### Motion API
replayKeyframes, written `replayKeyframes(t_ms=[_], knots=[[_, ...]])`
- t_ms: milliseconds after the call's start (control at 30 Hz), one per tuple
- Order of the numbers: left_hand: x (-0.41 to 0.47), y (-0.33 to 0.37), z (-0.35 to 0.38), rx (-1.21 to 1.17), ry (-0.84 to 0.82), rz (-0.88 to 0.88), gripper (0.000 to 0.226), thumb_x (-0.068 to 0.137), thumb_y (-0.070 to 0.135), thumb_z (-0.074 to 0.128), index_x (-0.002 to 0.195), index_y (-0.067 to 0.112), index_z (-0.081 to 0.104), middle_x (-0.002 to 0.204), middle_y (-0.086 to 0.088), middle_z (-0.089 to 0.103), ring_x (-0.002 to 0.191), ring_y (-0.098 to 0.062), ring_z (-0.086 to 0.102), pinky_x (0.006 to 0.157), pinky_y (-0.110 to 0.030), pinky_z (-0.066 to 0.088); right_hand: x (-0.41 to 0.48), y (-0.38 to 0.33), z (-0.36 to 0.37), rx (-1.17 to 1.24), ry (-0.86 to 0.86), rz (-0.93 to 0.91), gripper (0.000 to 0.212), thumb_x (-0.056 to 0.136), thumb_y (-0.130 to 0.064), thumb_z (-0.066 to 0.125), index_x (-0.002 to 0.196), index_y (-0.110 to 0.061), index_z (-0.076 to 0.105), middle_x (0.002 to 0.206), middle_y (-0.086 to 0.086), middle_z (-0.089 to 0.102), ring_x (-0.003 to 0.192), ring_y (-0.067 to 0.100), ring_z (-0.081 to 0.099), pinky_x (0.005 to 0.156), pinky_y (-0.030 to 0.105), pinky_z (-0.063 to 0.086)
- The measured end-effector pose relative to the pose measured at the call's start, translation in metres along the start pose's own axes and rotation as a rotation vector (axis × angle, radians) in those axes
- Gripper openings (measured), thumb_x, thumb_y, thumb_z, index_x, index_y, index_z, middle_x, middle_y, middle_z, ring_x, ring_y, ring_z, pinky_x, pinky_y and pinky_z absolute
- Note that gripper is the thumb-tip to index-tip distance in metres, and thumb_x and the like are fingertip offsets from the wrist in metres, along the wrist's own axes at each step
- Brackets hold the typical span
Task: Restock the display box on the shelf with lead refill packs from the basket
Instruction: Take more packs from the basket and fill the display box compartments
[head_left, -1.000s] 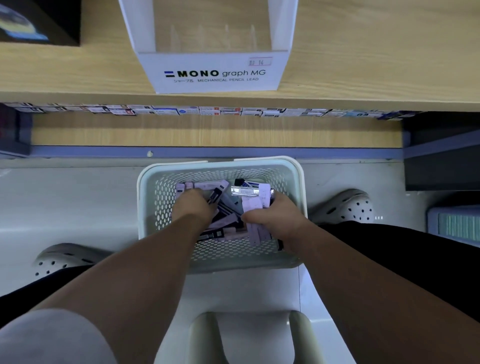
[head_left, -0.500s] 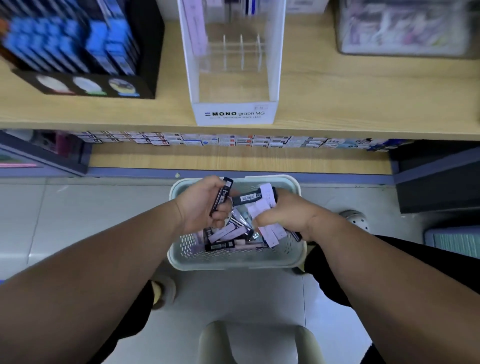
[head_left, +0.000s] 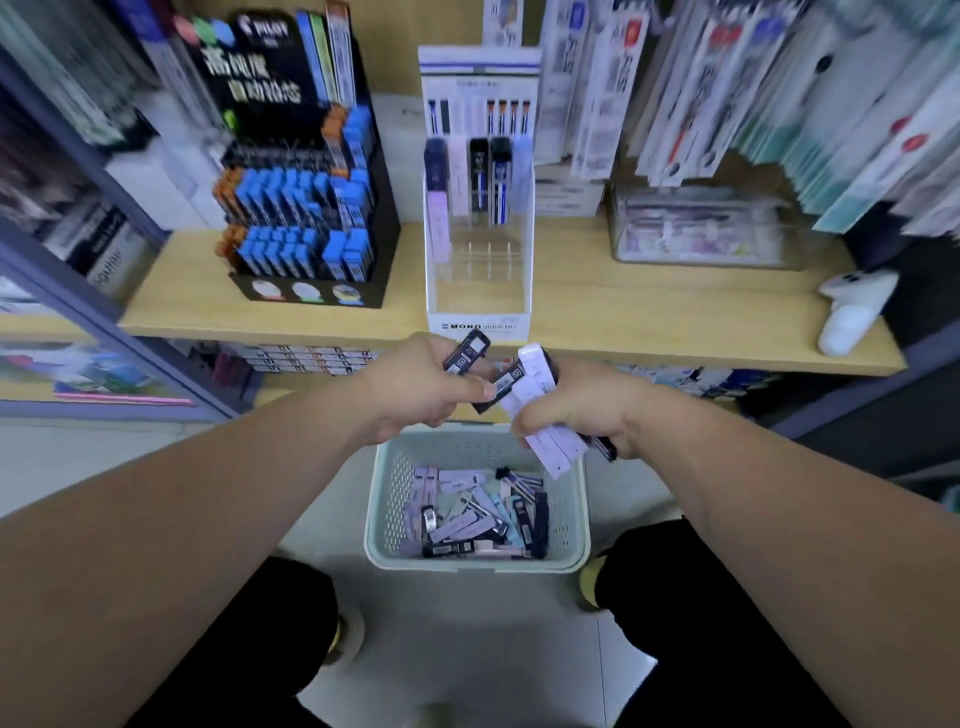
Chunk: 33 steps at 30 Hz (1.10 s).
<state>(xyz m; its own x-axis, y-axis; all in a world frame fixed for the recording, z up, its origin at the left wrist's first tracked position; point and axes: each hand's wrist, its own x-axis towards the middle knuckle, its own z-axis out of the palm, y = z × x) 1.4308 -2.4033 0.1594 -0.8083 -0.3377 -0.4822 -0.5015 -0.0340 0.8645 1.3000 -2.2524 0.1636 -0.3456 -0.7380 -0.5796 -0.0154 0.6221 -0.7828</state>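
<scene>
Hands of a person are shown from a head-worn camera, raised side by side in front of a shop shelf. A black pack (head_left: 467, 353) is gripped in the left hand (head_left: 426, 384), with the fingers curled round it and the pack's upper end sticking out toward the shelf. A bundle of packs (head_left: 555, 448), white and dark ones together, is clutched in the right hand (head_left: 576, 410). The fingers are closed round it, and pack ends stick out above and below the fist.

A pale green basket (head_left: 385, 499) is set on the floor below the hands, between the person's black-trousered legs. Many loose packs (head_left: 478, 519), lilac, white and black, are heaped across its bottom.

A white and clear display box (head_left: 478, 326) is stood on the wooden shelf (head_left: 649, 306), just beyond the hands. A few upright packs (head_left: 470, 176) are lined up at its back.

A black stand (head_left: 306, 218) filled with blue items is placed on the shelf to the left of the box, and a clear case (head_left: 701, 234) to its right.
</scene>
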Motion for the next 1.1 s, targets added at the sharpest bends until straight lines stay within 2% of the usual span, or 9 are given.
replayKeyframes(t_ms=[100, 200, 367, 533, 767, 867, 933, 1033, 1100], knots=[[-0.017, 0.028, 0.001, 0.204, 0.029, 0.13, 0.023, 0.085, 0.0, 0.07, 0.076, 0.02, 0.063, 0.054, 0.012, 0.05, 0.044, -0.009, 0.034, 0.043, -0.019, 0.027, -0.012, -0.024, -0.006, -0.013, 0.035, -0.028, 0.024, 0.071, 0.004, 0.074, 0.088, -0.012, 0.068, 0.082, 0.01, 0.072, 0.07, 0.026, 0.069, 0.068, 0.034, 0.057], [-0.031, 0.051, 0.0, 0.256, 0.046, 0.179, 0.022, 0.09, 0.002, 0.066, 0.08, 0.021, 0.063, 0.051, 0.015, 0.05, 0.039, -0.005, 0.034, 0.041, -0.018, 0.028, -0.025, -0.044, -0.013, -0.008, 0.053, -0.074, 0.022, 0.075, 0.006, 0.07, 0.093, -0.006, 0.069, 0.086, 0.015, 0.072, 0.075, 0.029, 0.068, 0.077, 0.045, 0.058], [-0.039, 0.074, -0.008, 0.111, 0.024, 0.209, 0.014, 0.095, 0.002, 0.059, 0.088, 0.014, 0.063, 0.062, -0.001, 0.048, 0.043, -0.011, 0.026, 0.043, -0.022, 0.022, -0.034, -0.064, -0.026, 0.055, 0.043, -0.115, 0.033, 0.074, 0.007, 0.071, 0.106, -0.001, 0.067, 0.103, 0.025, 0.073, 0.078, 0.027, 0.069, 0.077, 0.04, 0.056], [-0.013, 0.077, -0.011, -0.063, 0.181, 0.201, 0.009, 0.095, 0.004, 0.058, 0.094, 0.013, 0.061, 0.077, -0.008, 0.059, 0.042, -0.012, 0.028, 0.045, -0.025, 0.019, -0.023, -0.065, -0.043, 0.255, 0.059, -0.133, 0.02, 0.083, 0.004, 0.07, 0.093, -0.012, 0.062, 0.075, 0.008, 0.066, 0.064, 0.02, 0.064, 0.062, 0.029, 0.053], [0.027, 0.07, -0.005, -0.357, 0.212, 0.1, 0.007, 0.097, 0.017, 0.057, 0.102, 0.014, 0.06, 0.084, -0.01, 0.066, 0.04, -0.014, 0.028, 0.044, -0.021, 0.016, 0.01, -0.065, -0.049, 0.536, 0.06, -0.094, 0.02, 0.087, 0.002, 0.066, 0.098, -0.015, 0.068, 0.082, 0.007, 0.069, 0.071, 0.021, 0.064, 0.067, 0.034, 0.049], [0.035, 0.08, -0.012, -0.358, 0.206, 0.144, 0.012, 0.098, 0.018, 0.057, 0.109, 0.014, 0.059, 0.09, -0.013, 0.074, 0.039, -0.015, 0.028, 0.04, -0.019, 0.022, 0.023, -0.071, -0.059, 0.634, 0.097, -0.105, 0.021, 0.086, 0.001, 0.067, 0.105, -0.01, 0.067, 0.088, 0.01, 0.069, 0.068, 0.02, 0.066, 0.067, 0.035, 0.05], [0.038, 0.083, -0.015, -0.338, 0.18, 0.177, 0.015, 0.097, 0.015, 0.058, 0.112, 0.016, 0.06, 0.09, -0.015, 0.074, 0.04, -0.015, 0.028, 0.041, -0.021, 0.023, 0.031, -0.076, -0.067, 0.73, 0.144, -0.123, 0.018, 0.081, 0.0, 0.071, 0.096, -0.01, 0.069, 0.083, 0.011, 0.067, 0.065, 0.019, 0.066, 0.062, 0.033, 0.05], [0.046, 0.085, -0.015, -0.286, 0.204, 0.249, 0.02, 0.094, 0.007, 0.062, 0.11, 0.018, 0.065, 0.08, -0.01, 0.072, 0.041, -0.011, 0.034, 0.042, -0.021, 0.028, 0.04, -0.086, -0.072, 0.832, 0.198, -0.16, 0.018, 0.068, -0.002, 0.076, 0.083, -0.01, 0.07, 0.082, 0.013, 0.066, 0.064, 0.021, 0.065, 0.063, 0.035, 0.048], [0.055, 0.083, -0.014, -0.228, 0.28, 0.3, 0.021, 0.09, 0.002, 0.065, 0.101, 0.019, 0.069, 0.069, 0.0, 0.067, 0.04, -0.005, 0.041, 0.044, -0.015, 0.034, 0.045, -0.092, -0.069, 0.847, 0.237, -0.192, 0.015, 0.077, 0.003, 0.073, 0.084, -0.01, 0.069, 0.079, 0.012, 0.066, 0.062, 0.02, 0.065, 0.059, 0.032, 0.052]])
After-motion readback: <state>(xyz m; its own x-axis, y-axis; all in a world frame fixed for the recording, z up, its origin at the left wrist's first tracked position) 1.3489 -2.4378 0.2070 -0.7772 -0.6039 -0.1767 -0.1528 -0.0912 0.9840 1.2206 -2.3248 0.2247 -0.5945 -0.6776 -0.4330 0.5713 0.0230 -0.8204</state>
